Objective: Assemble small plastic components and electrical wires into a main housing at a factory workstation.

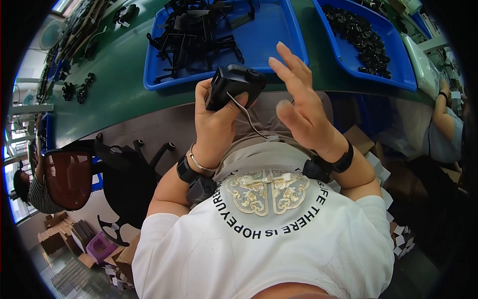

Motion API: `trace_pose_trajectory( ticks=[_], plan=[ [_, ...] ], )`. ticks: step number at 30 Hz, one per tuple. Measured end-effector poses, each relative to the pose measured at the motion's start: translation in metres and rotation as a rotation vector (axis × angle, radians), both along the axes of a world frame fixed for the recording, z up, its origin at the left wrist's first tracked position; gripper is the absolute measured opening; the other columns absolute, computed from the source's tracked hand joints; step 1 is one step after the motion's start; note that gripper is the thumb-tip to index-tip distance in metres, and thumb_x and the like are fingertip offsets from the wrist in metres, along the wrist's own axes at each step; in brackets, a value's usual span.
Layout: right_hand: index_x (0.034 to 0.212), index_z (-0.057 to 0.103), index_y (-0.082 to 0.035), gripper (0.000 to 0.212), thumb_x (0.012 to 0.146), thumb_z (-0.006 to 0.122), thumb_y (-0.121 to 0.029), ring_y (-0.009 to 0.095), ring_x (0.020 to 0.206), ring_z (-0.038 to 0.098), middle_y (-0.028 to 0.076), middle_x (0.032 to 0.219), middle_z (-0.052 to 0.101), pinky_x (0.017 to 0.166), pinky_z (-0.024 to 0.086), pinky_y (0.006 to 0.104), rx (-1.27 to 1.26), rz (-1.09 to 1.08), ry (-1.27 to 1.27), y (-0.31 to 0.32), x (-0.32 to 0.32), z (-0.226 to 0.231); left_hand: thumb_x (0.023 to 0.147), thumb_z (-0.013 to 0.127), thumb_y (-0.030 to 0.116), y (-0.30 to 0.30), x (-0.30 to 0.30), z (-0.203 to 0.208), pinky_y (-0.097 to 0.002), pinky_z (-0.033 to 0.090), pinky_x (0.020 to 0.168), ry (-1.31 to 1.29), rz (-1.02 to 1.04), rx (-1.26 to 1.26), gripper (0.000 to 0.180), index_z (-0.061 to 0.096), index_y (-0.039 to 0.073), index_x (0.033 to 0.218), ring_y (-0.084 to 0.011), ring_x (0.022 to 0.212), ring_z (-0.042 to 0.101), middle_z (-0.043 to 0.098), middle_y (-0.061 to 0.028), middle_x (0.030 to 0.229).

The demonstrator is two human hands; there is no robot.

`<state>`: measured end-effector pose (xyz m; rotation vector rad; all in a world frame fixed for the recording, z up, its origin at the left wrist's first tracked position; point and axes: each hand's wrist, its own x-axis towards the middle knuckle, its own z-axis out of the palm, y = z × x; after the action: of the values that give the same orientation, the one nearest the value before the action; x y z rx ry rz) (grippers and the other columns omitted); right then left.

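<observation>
My left hand [215,124] is wrapped round a black plastic housing [234,84], boxy with a rounded raised part on one side. The thumb presses on its near face. From that face a thin pale cable [244,112] hangs down to a small white connector [272,138] near my lap. Apart from the housing, to its right, my right hand [304,107] is raised with fingers stretched and spread, holding nothing. Beyond both hands a blue tray [276,55] carries a tangle of black plastic frames [191,37].
A second blue tray [343,62] at the right holds many small black parts [366,47]. Small black pieces [79,88] lie on the green table [117,94] at left. An office chair [119,174] stands left of me. Another person's arm [443,112] shows at far right.
</observation>
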<state>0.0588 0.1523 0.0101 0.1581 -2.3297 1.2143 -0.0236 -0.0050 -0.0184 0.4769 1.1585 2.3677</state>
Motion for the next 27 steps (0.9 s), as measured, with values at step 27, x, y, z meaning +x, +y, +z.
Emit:
trace_pose_trajectory(
  ticks=[27],
  plan=[
    [0.133,0.037,0.002,0.06,0.092,0.044,-0.041,0.031,0.128,0.03,0.018,0.139,0.035,0.105,0.02,0.039,0.056,0.102,0.073,0.002,-0.003,0.004,0.081,0.06,-0.006,0.006,0.005,0.004,-0.0317,0.055,0.074,-0.111,0.027,-0.01,0.036,0.039,0.004,0.109,-0.0174,0.088,0.06,0.057,-0.0084,0.102]
  ],
)
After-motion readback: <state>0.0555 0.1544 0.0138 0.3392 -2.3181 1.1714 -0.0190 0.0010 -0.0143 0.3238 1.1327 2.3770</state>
